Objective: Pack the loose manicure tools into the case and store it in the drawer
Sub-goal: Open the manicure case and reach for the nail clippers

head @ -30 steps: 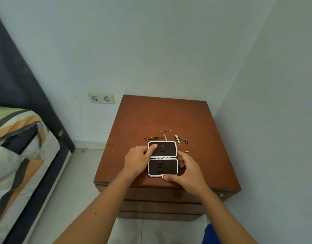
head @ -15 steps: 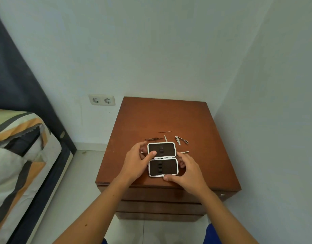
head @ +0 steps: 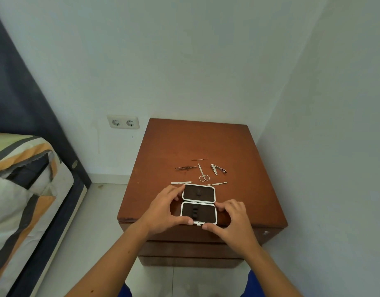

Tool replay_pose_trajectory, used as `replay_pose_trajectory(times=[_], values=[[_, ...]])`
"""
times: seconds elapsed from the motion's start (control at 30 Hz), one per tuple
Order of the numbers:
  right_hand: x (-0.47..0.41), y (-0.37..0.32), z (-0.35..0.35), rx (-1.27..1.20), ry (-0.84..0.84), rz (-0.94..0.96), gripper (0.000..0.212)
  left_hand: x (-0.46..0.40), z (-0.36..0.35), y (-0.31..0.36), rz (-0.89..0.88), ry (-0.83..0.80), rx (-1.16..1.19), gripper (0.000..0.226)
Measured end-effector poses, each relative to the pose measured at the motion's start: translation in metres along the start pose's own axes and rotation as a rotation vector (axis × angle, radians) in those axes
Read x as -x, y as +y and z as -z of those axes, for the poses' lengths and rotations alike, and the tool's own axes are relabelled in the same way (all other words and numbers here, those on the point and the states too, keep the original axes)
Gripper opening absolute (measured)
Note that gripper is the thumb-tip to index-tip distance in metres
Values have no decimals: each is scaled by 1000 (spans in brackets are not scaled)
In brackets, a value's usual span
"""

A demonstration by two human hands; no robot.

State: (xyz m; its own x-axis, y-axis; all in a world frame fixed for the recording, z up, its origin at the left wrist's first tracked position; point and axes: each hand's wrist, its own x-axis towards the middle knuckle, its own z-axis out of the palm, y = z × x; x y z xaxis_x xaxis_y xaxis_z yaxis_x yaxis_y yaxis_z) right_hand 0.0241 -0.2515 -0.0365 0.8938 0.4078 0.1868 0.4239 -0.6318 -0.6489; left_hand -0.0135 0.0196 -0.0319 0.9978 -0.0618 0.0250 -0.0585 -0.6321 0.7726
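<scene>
An open manicure case (head: 199,203) with a white rim and dark lining lies flat near the front edge of a brown wooden nightstand (head: 174,146). The left hand (head: 163,213) grips the case's left side, fingers on the far half and thumb at the near edge; the right hand (head: 234,224) grips the right side, thumb at the front clasp. Beyond the case lie the loose tools: small scissors (head: 203,174), nail clippers (head: 217,169), tweezers (head: 185,168), a thin probe (head: 199,159), a file (head: 180,183) touching the case's far-left corner, and a pusher (head: 218,183). The drawers (head: 184,249) below are closed.
</scene>
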Motion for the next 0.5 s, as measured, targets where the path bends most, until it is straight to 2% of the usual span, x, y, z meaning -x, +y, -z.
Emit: replay_pose_trajectory(times=[0.23, 0.4, 0.5], values=[[-5, -3, 11, -42, 7, -3, 46, 8, 5, 6, 8, -29, -65, 94], [-37, 1, 21, -6, -97, 67, 53, 17, 1, 3, -20, 52, -59, 89], [-48, 6, 24, 43, -180, 100, 58, 19, -2, -1, -31, 115, -89, 69]])
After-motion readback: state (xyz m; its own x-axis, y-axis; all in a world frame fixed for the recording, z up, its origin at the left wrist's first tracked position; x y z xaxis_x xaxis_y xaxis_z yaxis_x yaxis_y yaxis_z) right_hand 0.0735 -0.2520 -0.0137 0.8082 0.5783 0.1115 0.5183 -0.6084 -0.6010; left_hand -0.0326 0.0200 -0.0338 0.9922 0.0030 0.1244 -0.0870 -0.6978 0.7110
